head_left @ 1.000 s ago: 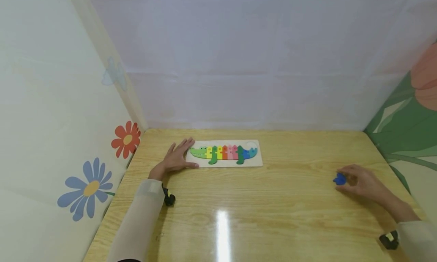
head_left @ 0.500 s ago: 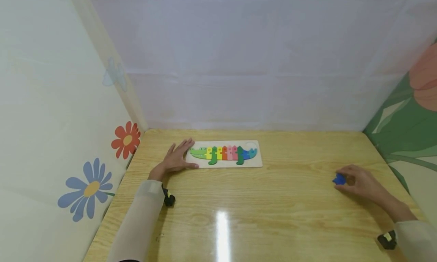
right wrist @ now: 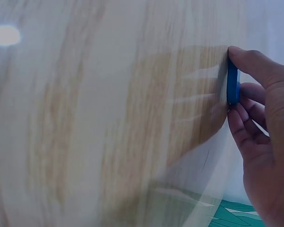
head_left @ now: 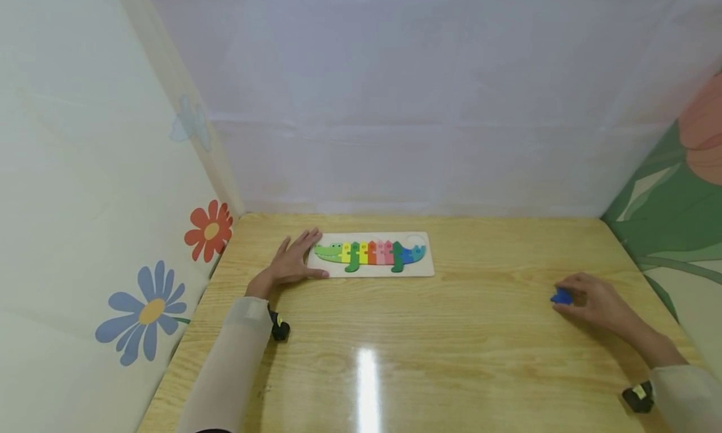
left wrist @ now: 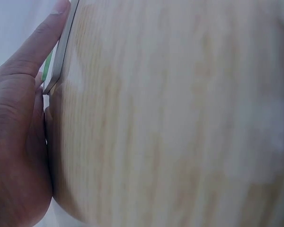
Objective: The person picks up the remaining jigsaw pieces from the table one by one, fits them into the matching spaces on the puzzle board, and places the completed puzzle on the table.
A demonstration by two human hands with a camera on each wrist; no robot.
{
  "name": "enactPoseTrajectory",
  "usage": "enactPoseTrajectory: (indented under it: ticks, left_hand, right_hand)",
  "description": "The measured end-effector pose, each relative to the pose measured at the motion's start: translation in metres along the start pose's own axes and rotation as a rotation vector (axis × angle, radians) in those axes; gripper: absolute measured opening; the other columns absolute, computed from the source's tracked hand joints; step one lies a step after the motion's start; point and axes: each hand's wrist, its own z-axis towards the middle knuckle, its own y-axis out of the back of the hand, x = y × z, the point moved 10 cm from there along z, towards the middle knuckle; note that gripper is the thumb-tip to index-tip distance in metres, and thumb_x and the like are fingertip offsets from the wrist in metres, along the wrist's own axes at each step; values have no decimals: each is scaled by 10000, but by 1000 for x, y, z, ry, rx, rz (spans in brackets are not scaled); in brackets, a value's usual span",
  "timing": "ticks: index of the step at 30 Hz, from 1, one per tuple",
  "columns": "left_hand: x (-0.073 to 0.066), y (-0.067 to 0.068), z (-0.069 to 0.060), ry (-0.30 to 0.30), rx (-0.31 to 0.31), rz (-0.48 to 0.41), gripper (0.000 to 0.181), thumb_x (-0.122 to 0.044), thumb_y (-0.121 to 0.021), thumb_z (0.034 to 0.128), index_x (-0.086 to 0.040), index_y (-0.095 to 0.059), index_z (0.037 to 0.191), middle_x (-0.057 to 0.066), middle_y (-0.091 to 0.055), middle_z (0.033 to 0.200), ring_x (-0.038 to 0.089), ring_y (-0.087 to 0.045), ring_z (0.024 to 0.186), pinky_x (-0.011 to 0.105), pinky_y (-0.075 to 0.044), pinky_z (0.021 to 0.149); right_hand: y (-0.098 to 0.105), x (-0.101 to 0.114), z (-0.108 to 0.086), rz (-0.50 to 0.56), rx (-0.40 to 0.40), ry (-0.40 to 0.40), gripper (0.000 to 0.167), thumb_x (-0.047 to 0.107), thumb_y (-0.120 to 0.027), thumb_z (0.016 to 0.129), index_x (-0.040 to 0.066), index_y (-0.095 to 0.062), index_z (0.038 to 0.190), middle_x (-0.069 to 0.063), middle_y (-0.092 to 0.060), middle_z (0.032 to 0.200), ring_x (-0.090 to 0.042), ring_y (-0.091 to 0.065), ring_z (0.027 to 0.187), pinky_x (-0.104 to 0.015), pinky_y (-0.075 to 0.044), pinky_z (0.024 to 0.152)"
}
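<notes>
A pale wooden puzzle board (head_left: 429, 267) lies toward the back of the table, filled with coloured pieces forming a crocodile. A pale round recess shows at its upper right, above the curved blue tail. My left hand (head_left: 289, 262) rests at the board's left end, its fingers extended at the back corner and its thumb along the front edge; the left wrist view shows the thumb (left wrist: 35, 45) straight against that edge. Far to the right, my right hand (head_left: 598, 301) pinches a small blue puzzle piece (head_left: 561, 296) between thumb and fingertips. In the right wrist view the piece (right wrist: 233, 82) appears edge-on at the tabletop.
The wood-grain table (head_left: 479, 345) spreads between the hands and in front of the board. A white cloth wall (head_left: 423, 107) stands behind it. Flower-printed panels border both sides. A light reflection glares near the front.
The blue piece turns slightly in my right fingertips, and the right wrist shifts a little to the left. My left hand and the board stay put.
</notes>
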Motion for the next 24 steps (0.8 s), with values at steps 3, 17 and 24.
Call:
enactPoseTrajectory:
  ticks: [3, 17, 24]
  left_hand:
    - [-1, 1, -1, -1, -2, -7, 1180, -663, -786, 851, -86, -205, 1700, 144, -135, 1775, 371, -63, 1642, 648, 40, 1272]
    - [-5, 3, -2, -6, -5, -36, 1159, -606, -815, 854, -75, -220, 1695, 148, -148, 1772, 376, -74, 1641, 655, 38, 1268]
    - [-7, 5, -3, 6, -1, -42, 1153, -565, -835, 857, -64, -219, 1693, 146, -145, 1773, 374, -72, 1641, 659, 33, 1266]
  right_hand:
    - [-1, -1, 0, 11, 6, -11, 462, 165, -993, 704, -14, -771, 1068, -144, -740, 1026, -374, -712, 883, -307, -596, 726]
    - [2, 6, 4, -28, -15, 62, 452, 113, -1005, 645, -8, -795, 1027, -125, -741, 987, -339, -713, 854, -304, -592, 716]
    - [8, 7, 11, -19, -28, 127, 484, 69, -1012, 603, -29, -803, 1028, -99, -724, 967, -186, -686, 821, -212, -556, 688]
